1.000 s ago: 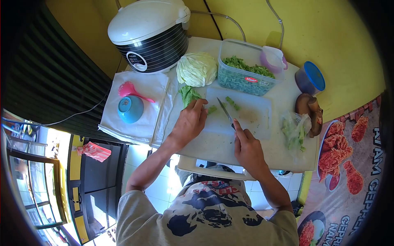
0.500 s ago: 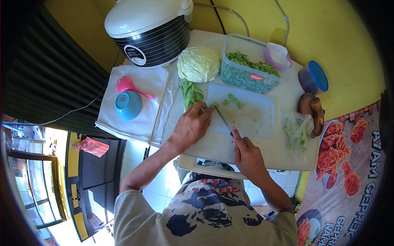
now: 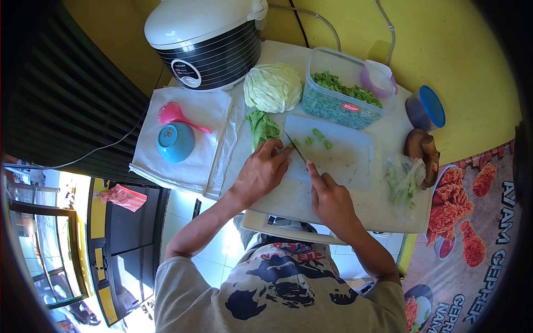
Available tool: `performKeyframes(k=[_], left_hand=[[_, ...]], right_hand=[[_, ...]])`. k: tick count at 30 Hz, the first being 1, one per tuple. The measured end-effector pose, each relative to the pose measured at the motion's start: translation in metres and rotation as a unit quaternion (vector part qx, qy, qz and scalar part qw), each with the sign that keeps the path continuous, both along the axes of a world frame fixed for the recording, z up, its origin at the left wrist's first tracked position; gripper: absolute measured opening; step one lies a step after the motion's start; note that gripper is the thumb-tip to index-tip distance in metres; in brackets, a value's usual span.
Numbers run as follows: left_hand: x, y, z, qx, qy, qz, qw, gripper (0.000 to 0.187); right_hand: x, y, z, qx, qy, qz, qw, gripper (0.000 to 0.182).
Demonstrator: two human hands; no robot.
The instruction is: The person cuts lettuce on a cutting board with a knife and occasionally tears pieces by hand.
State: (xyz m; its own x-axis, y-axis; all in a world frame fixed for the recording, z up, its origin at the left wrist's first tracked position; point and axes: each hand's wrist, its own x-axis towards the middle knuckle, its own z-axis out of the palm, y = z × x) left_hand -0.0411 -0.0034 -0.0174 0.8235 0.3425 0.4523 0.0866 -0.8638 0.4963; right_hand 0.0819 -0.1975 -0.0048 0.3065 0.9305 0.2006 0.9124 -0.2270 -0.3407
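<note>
My left hand (image 3: 265,168) is curled over the lower end of a green lettuce leaf (image 3: 261,127), pressing it at the left edge of the white cutting board (image 3: 355,161). In my right hand (image 3: 332,201) is a knife (image 3: 296,147), its handle gripped with the index finger along the top. The blade points up and left, close beside my left fingertips. Several small cut lettuce pieces (image 3: 318,135) lie on the board to the right of the blade. The part of the leaf under my left fingers is hidden.
Behind the board stand a cabbage (image 3: 272,89) and a clear container (image 3: 316,100) of chopped greens. A rice cooker (image 3: 208,55) is at the back left, above a blue bowl (image 3: 176,142) and pink ladle (image 3: 172,114). To the right are a plastic bag (image 3: 401,180) and a blue-lidded tub (image 3: 426,109).
The knife has tilted more upright, its tip rising slightly above my left fingertips. My right hand has shifted a little left. My left hand stays on the lettuce.
</note>
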Motion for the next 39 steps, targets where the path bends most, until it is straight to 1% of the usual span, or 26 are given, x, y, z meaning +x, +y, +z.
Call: performKeyframes(k=[3,10,12,13,15,18,21,25,28,31,33,34,37,39], left_hand=[[-0.001,0.000,-0.001,-0.007,-0.002,0.002,1.000,0.030],[0.002,0.001,0.008,-0.040,-0.012,-0.004,0.999,0.030],[0.008,0.002,0.009,-0.032,-0.013,0.021,0.999,0.029],[0.011,0.002,0.009,-0.029,-0.013,0.034,0.999,0.029],[0.016,0.006,0.004,-0.026,-0.018,0.024,0.999,0.024],[0.025,0.007,0.002,-0.022,-0.014,0.026,0.999,0.016],[0.033,0.007,0.004,0.010,-0.006,0.027,1.000,0.011],[0.039,0.010,0.003,0.047,0.006,0.013,0.999,0.008],[0.040,0.011,0.010,0.011,0.076,-0.003,0.997,0.020],[0.042,0.004,0.012,-0.008,0.022,-0.002,1.000,0.040],[0.047,-0.001,0.019,-0.012,0.038,-0.022,0.999,0.045],[0.049,-0.004,0.020,-0.016,0.045,-0.032,0.998,0.048],[0.060,-0.007,0.019,-0.011,0.074,-0.041,0.996,0.044],[0.062,-0.007,0.019,-0.021,0.078,-0.050,0.995,0.035]], right_hand=[[-0.004,-0.009,-0.003,-0.002,-0.018,-0.002,1.000,0.071],[0.001,-0.020,-0.004,0.049,0.017,-0.043,0.998,0.066],[0.007,-0.024,0.000,0.082,0.035,-0.044,0.995,0.063],[0.011,-0.026,0.000,0.086,0.029,-0.061,0.994,0.062],[0.022,-0.030,0.000,0.095,0.016,-0.096,0.991,0.061],[0.032,-0.035,-0.002,0.054,-0.016,-0.134,0.989,0.060],[0.025,-0.035,-0.001,0.033,-0.003,-0.111,0.993,0.059],[0.016,-0.032,0.002,0.049,0.023,-0.088,0.995,0.057],[0.024,-0.029,0.004,0.061,0.027,-0.098,0.993,0.054],[0.027,-0.029,0.007,0.063,0.043,-0.101,0.992,0.051],[0.024,-0.030,0.011,0.069,0.070,-0.085,0.992,0.050],[0.025,-0.030,0.010,0.074,0.079,-0.098,0.989,0.050],[0.035,-0.033,0.008,0.091,0.094,-0.132,0.983,0.049],[0.043,-0.037,0.003,0.109,0.086,-0.152,0.979,0.049]])
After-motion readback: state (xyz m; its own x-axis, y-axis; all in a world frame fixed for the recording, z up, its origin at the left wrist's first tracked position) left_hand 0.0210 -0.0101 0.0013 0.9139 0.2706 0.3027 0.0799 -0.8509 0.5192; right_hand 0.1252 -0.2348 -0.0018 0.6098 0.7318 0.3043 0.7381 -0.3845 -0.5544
